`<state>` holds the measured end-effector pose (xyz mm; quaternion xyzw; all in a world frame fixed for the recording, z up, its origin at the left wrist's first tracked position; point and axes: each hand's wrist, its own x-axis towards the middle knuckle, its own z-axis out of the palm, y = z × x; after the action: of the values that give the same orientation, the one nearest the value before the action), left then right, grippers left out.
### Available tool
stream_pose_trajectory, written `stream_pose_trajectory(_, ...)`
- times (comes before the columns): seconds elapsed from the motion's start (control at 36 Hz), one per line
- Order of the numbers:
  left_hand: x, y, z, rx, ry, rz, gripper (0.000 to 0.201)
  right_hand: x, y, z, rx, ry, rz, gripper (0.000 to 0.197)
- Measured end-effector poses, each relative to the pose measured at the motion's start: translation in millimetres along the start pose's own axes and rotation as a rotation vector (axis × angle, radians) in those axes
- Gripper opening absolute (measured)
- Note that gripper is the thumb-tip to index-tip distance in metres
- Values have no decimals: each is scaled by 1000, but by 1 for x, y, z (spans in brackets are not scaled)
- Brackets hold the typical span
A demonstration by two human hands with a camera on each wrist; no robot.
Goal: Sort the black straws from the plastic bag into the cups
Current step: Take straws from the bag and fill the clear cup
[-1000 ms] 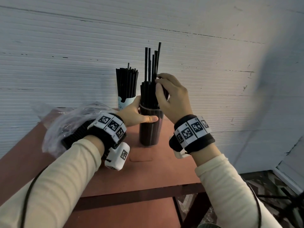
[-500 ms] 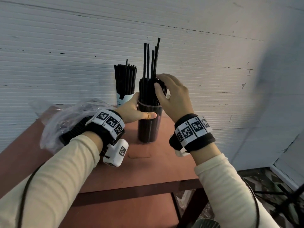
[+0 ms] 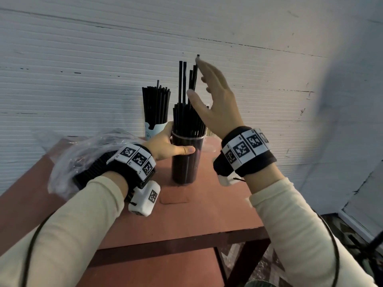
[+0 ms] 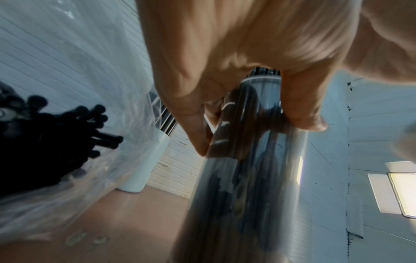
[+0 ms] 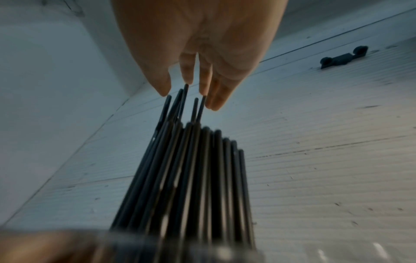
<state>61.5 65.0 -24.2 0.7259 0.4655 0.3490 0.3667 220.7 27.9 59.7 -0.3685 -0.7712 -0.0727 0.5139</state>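
A tall clear cup packed with black straws stands on the reddish table. My left hand grips it just under the rim, thumb across the front; the left wrist view shows the fingers curled round the cup. Several straws stick up higher than the rest. My right hand is raised beside them, fingers straight and spread. In the right wrist view its fingertips sit at the tops of those taller straws. The hand holds nothing.
A pale blue and white cup full of straws stands behind, by the white wall. A crumpled clear plastic bag with black straws lies at the left under my forearm. The table's front edge and right corner are close.
My right hand let go of the straws at the cup's mouth, rose to the tops of the taller straws and spread its fingers. The left hand kept its grip on the cup.
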Motion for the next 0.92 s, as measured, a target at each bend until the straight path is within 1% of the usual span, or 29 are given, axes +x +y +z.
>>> stream_pose_trajectory(0.06,0,0,0,7,3,4,88,13,-4,-1,12,0,-36,52)
stream_pose_trajectory(0.14,0,0,-1,9,-8,3,86,23,-6,1,14,-10,-35,40)
stream_pose_trajectory(0.25,-1,1,-1,2,-17,8,93,21,-4,3,47,29,-16,32)
stream_pose_trajectory(0.31,0,0,-2,7,-20,2,89,18,-4,4,54,36,0,31)
stream_pose_trajectory(0.39,-1,1,-1,11,-22,-2,92,11,-5,6,42,39,25,30)
stream_pose_trajectory(0.53,-1,3,0,4,-16,-5,87,-3,-4,9,-19,20,31,31)
stream_pose_trajectory(0.64,-3,3,-1,3,-19,-21,95,-13,-2,13,-50,-1,53,31)
stream_pose_trajectory(0.75,-3,4,0,-9,-17,-21,96,-23,0,16,-41,32,39,28)
stream_pose_trajectory(0.81,-4,4,0,-10,-9,-31,93,-27,-1,20,-33,37,46,28)
stream_pose_trajectory(0.89,-6,5,0,-19,0,-33,99,-30,0,24,-38,39,39,27)
stream_pose_trajectory(0.92,-6,5,1,-21,9,-31,98,-31,0,25,-40,39,36,26)
